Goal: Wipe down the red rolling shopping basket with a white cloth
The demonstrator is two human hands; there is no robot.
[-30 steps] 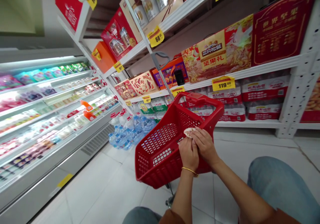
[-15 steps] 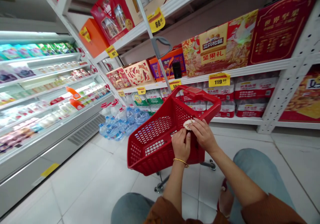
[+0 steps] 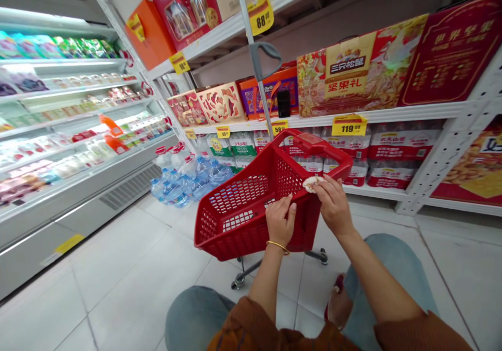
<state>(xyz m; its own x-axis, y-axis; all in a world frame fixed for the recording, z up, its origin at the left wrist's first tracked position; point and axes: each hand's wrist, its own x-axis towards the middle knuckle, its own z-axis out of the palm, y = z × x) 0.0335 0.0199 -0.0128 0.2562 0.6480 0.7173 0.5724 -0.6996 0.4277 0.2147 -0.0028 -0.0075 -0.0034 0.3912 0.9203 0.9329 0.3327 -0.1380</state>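
Observation:
A red plastic shopping basket [image 3: 239, 241] on a wheeled stand is right in front of me, and no goods show inside it. With my right hand [image 3: 336, 204] I pinch a crumpled white cloth [image 3: 312, 184] against the basket's near rim, close to the handle [image 3: 333, 155]. My left hand [image 3: 280, 219], with a gold bangle at the wrist, is closed over the same rim, a little to the left of the cloth. Its fingertips are partly hidden beyond the rim.
White shelving [image 3: 392, 113] with boxed gift packs and shrink-wrapped bottles runs behind the basket. Blue-tinted water bottles [image 3: 188, 181] stand on the floor to its left. A refrigerated display case [image 3: 98, 199] lines the left side. A grey pole with a hook [image 3: 261, 60] rises behind the basket.
My right hand has slid the cloth along the rim toward the handle, away from my left hand. The left hand keeps its hold on the rim. The view has shifted slightly.

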